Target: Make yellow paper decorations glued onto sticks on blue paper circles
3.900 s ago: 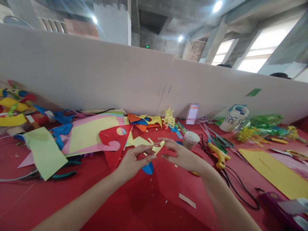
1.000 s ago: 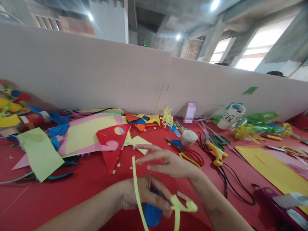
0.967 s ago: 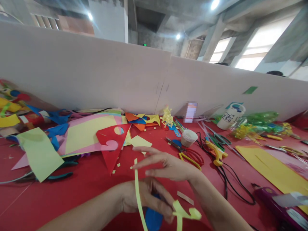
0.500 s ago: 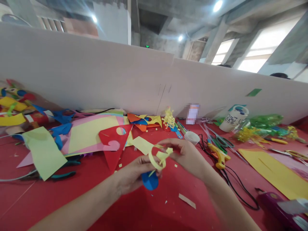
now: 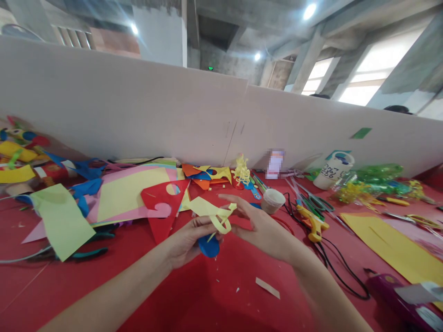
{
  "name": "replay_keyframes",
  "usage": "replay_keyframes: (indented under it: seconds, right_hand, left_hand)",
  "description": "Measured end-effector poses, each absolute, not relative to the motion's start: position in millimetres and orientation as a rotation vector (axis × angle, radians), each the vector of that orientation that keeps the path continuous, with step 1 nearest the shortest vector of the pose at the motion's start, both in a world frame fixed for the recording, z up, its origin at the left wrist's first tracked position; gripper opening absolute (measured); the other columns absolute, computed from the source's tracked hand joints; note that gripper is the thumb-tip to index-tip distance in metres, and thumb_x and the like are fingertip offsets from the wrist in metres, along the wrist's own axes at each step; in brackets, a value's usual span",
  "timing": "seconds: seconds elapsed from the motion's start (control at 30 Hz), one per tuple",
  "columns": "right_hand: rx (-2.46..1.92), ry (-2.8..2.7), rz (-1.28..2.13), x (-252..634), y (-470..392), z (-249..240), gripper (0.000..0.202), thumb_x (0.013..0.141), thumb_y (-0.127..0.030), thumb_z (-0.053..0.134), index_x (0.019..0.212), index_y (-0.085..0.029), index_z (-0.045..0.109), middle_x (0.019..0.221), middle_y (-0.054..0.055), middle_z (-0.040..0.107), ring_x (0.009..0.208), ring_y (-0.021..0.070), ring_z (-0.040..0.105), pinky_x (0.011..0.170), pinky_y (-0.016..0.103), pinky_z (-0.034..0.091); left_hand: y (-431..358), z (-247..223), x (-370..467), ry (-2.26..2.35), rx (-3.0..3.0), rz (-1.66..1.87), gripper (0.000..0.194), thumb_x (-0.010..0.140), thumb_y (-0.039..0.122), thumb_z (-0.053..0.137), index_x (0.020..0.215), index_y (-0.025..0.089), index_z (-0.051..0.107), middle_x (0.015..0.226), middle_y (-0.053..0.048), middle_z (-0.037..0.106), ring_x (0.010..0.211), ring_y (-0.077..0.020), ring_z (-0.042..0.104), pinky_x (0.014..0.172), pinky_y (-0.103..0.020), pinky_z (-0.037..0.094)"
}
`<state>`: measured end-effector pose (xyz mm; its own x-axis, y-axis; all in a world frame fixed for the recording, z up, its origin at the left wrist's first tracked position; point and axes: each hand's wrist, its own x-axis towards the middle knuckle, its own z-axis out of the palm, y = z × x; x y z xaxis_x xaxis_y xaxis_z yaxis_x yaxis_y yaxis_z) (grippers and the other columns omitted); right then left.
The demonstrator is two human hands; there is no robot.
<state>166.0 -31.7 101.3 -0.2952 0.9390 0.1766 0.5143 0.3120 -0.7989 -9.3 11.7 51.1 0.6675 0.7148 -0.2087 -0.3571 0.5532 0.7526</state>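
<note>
My left hand (image 5: 190, 240) is closed on a small craft piece made of a curled pale-yellow strip (image 5: 225, 228). A round blue disc (image 5: 209, 248) hangs below the fingers and appears to belong to the same piece. Beside it, my right hand (image 5: 260, 227) has its fingers apart and holds nothing I can see. Its fingertips are close to the strip's upper end. Behind the hands, a pale-yellow paper piece (image 5: 202, 206) rests on the red table (image 5: 166, 304).
Coloured sheets (image 5: 131, 196) and a red cut-out (image 5: 157, 226) lie at left. To the right are a white paper cup (image 5: 273, 201), scissors (image 5: 320, 201), a yellow glue gun (image 5: 312, 223) with its black cord, and a purple tool (image 5: 387, 290). A white partition (image 5: 138, 106) runs behind.
My right hand has drawn its fingers off the yellow strip and spread them. My left hand has moved slightly left and up with the piece, turning it a little.
</note>
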Motion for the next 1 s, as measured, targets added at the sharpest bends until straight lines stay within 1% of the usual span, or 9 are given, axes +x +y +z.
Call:
replay_keyframes:
  seconds: [0.2, 0.33, 0.43, 0.57, 0.63, 0.73, 0.83, 0.9, 1.0]
  right_hand:
    - [-1.035, -1.865, 1.16, 163, -21, 90, 0.036, 0.087, -0.016, 0.042, 0.121, -0.024, 0.051, 0.12, 0.004, 0.057, 0.111, 0.0168, 0.052, 0.093, 0.033, 0.042]
    - [-0.872, -1.785, 1.214, 164, -15, 81, 0.04, 0.088, -0.022, 0.046, 0.127, -0.032, 0.045, 0.135, 0.001, 0.043, 0.125, 0.0164, 0.037, 0.103, 0.036, 0.031]
    - [-0.754, -1.843, 1.31, 159, -15, 80, 0.032, 0.089, -0.025, 0.046, 0.12, -0.032, 0.053, 0.139, -0.001, 0.038, 0.13, 0.0164, 0.029, 0.105, 0.036, 0.026]
    - [-0.605, -2.044, 1.457, 150, -20, 89, 0.029, 0.09, -0.02, 0.045, 0.111, -0.031, 0.061, 0.141, -0.002, 0.034, 0.13, 0.0159, 0.03, 0.103, 0.031, 0.029]
    - [-0.551, -2.147, 1.492, 146, -23, 94, 0.031, 0.089, -0.016, 0.044, 0.111, -0.029, 0.061, 0.14, -0.002, 0.036, 0.13, 0.0145, 0.03, 0.103, 0.028, 0.028]
    - [-0.551, -2.259, 1.464, 142, -26, 98, 0.027, 0.084, -0.014, 0.053, 0.104, -0.027, 0.066, 0.135, -0.002, 0.042, 0.129, 0.0139, 0.031, 0.105, 0.026, 0.025]
    - [-0.628, -2.222, 1.391, 143, -27, 96, 0.018, 0.077, -0.018, 0.062, 0.091, -0.026, 0.07, 0.125, -0.001, 0.053, 0.127, 0.0151, 0.034, 0.105, 0.027, 0.024]
    - [-0.752, -2.135, 1.35, 147, -27, 93, 0.012, 0.077, -0.021, 0.063, 0.086, -0.024, 0.07, 0.111, 0.001, 0.062, 0.118, 0.0163, 0.045, 0.1, 0.028, 0.033]
    - [-1.022, -1.981, 1.195, 155, -24, 90, 0.01, 0.078, -0.025, 0.061, 0.084, -0.019, 0.067, 0.087, 0.002, 0.067, 0.087, 0.0151, 0.061, 0.078, 0.027, 0.047]
  left_hand:
    - [10, 52, -9, 0.57, 0.756, 0.65, 0.021, 0.051, 0.024, 0.082, 0.063, 0.014, 0.067, 0.062, 0.0, 0.063, 0.059, -0.0103, 0.057, 0.062, -0.023, 0.042]
    - [7, 51, -11, 0.493, 0.827, 0.52, 0.018, 0.058, 0.027, 0.078, 0.064, 0.013, 0.068, 0.061, 0.0, 0.063, 0.057, -0.0096, 0.055, 0.059, -0.021, 0.04]
    - [-1, 51, -10, 0.436, 0.934, 0.36, 0.017, 0.065, 0.028, 0.071, 0.062, 0.011, 0.069, 0.06, -0.001, 0.064, 0.057, -0.0101, 0.055, 0.058, -0.02, 0.039]
    - [-19, 58, -4, 0.461, 0.921, 0.187, 0.006, 0.062, 0.016, 0.065, 0.062, 0.014, 0.071, 0.058, 0.004, 0.065, 0.054, -0.0093, 0.057, 0.058, -0.02, 0.038]
    - [-28, 62, -1, 0.486, 0.924, 0.089, 0.011, 0.061, 0.011, 0.06, 0.06, 0.016, 0.071, 0.055, 0.006, 0.063, 0.05, -0.0077, 0.057, 0.056, -0.019, 0.036]
    - [-36, 67, 2, 0.476, 0.962, -0.026, 0.012, 0.059, 0.011, 0.062, 0.06, 0.018, 0.071, 0.052, 0.007, 0.061, 0.052, -0.0127, 0.061, 0.054, -0.023, 0.038]
    - [-36, 67, 1, 0.452, 0.974, -0.026, 0.003, 0.056, 0.02, 0.071, 0.059, 0.019, 0.071, 0.052, 0.006, 0.061, 0.052, -0.0141, 0.06, 0.055, -0.024, 0.04]
    - [-33, 64, 0, 0.47, 0.927, 0.039, 0.014, 0.051, 0.028, 0.077, 0.057, 0.017, 0.07, 0.055, 0.004, 0.063, 0.051, -0.0114, 0.058, 0.056, -0.022, 0.041]
    - [-23, 56, -1, 0.476, 0.825, 0.266, 0.026, 0.045, 0.032, 0.083, 0.058, 0.015, 0.068, 0.057, 0.0, 0.063, 0.055, -0.0105, 0.055, 0.059, -0.021, 0.043]
